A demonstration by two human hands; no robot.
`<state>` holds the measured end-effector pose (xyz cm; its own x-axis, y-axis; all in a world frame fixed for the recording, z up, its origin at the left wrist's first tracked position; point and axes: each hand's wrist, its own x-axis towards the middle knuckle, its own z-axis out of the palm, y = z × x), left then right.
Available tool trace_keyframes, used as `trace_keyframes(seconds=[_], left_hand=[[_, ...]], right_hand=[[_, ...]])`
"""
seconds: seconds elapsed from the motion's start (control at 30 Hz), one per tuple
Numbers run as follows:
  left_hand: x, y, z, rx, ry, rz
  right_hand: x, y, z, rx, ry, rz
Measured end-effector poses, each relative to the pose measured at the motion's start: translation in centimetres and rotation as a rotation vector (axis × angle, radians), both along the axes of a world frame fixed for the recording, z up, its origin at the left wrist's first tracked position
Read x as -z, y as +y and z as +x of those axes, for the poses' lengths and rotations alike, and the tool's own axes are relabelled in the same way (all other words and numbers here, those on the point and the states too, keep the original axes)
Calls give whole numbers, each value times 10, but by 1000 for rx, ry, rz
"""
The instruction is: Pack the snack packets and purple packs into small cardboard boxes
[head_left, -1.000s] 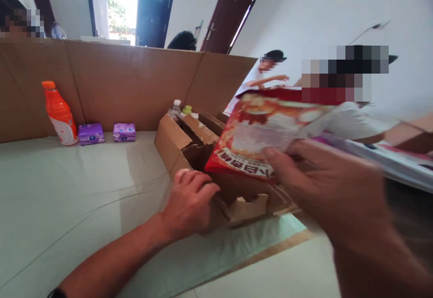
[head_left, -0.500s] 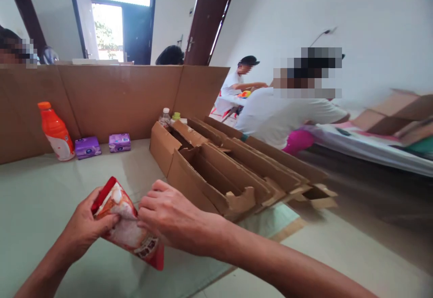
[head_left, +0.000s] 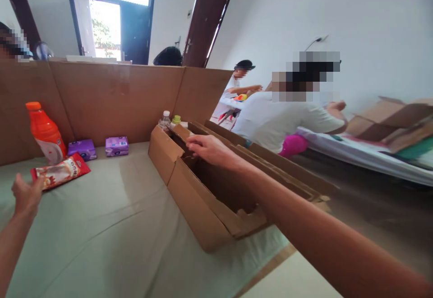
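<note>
My left hand (head_left: pixel 27 194) is at the far left with its thumb and fingers apart. The thumb is at the near end of a red and white food packet (head_left: pixel 62 174), which lies on the cloth-covered table; I cannot tell whether they still touch. My right hand (head_left: pixel 213 151) hangs over a divided cardboard box (head_left: pixel 192 207), loosely bent and with nothing visible in it. Its fingertips are close to the box's inner flaps, and contact there is unclear. Behind the packet are an orange bottle (head_left: pixel 47 133) and two purple tissue packs (head_left: pixel 117 146).
A tall cardboard screen (head_left: pixel 118 104) spans the table's back. A clear bottle (head_left: pixel 165 119) and a green-capped container (head_left: pixel 176 119) stand behind the box. To the right, a person in a white shirt (head_left: pixel 267 117) sits by another table (head_left: pixel 355 158). More people are farther back.
The packet, held in both hands before, now lies at the left beside the tissue packs. My left hand has moved left, my right hand forward and right over the box.
</note>
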<state>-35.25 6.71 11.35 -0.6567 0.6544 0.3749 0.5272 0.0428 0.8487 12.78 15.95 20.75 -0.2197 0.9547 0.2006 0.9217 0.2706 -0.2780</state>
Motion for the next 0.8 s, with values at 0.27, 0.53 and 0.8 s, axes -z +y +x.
trace_keyframes(seconds=[0.27, 0.53, 0.8], left_hand=[[8, 40, 126, 410, 462, 98], [-17, 112, 273, 967, 697, 67], [7, 119, 283, 891, 683, -8]], right_hand=[[14, 38, -24, -47, -127, -147], [7, 34, -23, -379, -112, -311], [27, 88, -45, -117, -420, -404]])
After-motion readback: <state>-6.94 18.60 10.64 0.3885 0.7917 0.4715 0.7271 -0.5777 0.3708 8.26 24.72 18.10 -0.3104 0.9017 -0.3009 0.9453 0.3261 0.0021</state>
